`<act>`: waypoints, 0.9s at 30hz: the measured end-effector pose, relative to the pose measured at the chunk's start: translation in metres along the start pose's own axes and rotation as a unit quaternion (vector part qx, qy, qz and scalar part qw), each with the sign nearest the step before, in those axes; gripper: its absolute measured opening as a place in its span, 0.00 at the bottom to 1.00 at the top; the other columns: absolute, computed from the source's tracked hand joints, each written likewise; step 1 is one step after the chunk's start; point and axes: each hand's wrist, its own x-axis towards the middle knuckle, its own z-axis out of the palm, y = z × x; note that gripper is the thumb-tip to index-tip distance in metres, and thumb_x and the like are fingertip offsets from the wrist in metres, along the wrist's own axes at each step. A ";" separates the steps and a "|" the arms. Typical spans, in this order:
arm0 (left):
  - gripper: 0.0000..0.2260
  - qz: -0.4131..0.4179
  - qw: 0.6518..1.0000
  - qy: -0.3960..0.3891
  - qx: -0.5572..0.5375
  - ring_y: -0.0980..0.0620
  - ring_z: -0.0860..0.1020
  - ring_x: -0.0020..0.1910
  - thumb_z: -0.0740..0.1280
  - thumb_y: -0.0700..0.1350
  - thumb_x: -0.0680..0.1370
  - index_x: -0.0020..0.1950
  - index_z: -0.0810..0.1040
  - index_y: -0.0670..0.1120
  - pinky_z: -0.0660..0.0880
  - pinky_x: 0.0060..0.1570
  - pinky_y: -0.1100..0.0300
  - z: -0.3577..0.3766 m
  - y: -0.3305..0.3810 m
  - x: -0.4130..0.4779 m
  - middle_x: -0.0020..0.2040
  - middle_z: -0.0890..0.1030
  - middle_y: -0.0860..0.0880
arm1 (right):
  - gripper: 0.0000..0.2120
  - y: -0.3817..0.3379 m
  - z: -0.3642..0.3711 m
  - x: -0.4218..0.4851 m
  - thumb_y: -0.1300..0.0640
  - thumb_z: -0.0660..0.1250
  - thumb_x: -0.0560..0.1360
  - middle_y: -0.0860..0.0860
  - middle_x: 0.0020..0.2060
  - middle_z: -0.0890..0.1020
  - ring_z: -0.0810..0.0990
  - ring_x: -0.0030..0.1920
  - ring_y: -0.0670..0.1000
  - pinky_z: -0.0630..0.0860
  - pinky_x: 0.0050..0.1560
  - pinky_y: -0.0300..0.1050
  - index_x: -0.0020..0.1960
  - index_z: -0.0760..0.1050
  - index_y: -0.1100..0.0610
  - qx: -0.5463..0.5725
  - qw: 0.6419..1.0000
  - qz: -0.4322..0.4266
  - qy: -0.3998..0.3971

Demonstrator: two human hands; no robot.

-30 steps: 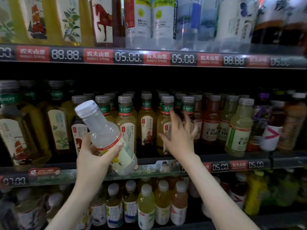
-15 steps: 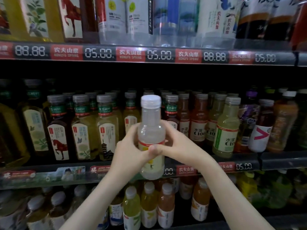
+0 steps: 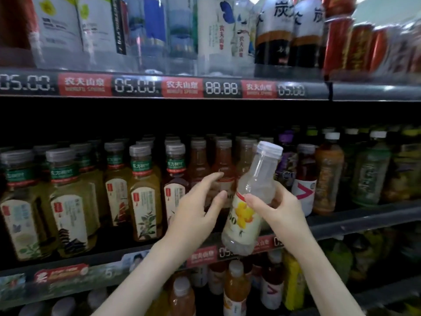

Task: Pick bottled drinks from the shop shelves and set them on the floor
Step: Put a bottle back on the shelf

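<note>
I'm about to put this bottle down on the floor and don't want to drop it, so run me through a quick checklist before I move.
1. Right hand grips the pale bottle: ok, fingers and thumb curl round its middle.
2. Cap on the neck: ok.
3. Bottle upright: not ok, it leans with the cap toward the right.
4. Left hand free to help: ok, it is open beside the bottle and holds nothing.
5. Clear spot on the floor: cannot tell, the floor is out of view.
</note>
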 end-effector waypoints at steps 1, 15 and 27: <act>0.19 -0.002 1.000 0.002 0.011 0.65 0.72 0.61 0.61 0.57 0.80 0.70 0.64 0.64 0.70 0.58 0.71 0.011 0.001 0.005 0.63 0.74 0.62 | 0.22 0.002 -0.009 0.001 0.35 0.72 0.60 0.32 0.47 0.82 0.81 0.49 0.35 0.76 0.41 0.27 0.53 0.76 0.38 -0.004 1.000 0.000 0.013; 0.36 -0.170 0.985 0.012 0.018 0.47 0.76 0.57 0.75 0.54 0.67 0.67 0.61 0.44 0.75 0.51 0.55 0.116 0.011 0.065 0.62 0.73 0.45 | 0.25 0.028 -0.088 0.000 0.37 0.72 0.60 0.35 0.46 0.82 0.80 0.47 0.35 0.76 0.41 0.28 0.56 0.75 0.42 -0.041 0.985 -0.019 0.169; 0.33 -0.109 0.945 0.261 -0.162 0.69 0.74 0.52 0.77 0.49 0.68 0.66 0.63 0.50 0.70 0.46 0.79 0.048 -0.002 0.009 0.55 0.73 0.60 | 0.24 0.040 -0.048 0.007 0.38 0.71 0.67 0.36 0.51 0.81 0.79 0.53 0.39 0.76 0.49 0.31 0.59 0.73 0.47 0.018 0.970 -0.091 0.226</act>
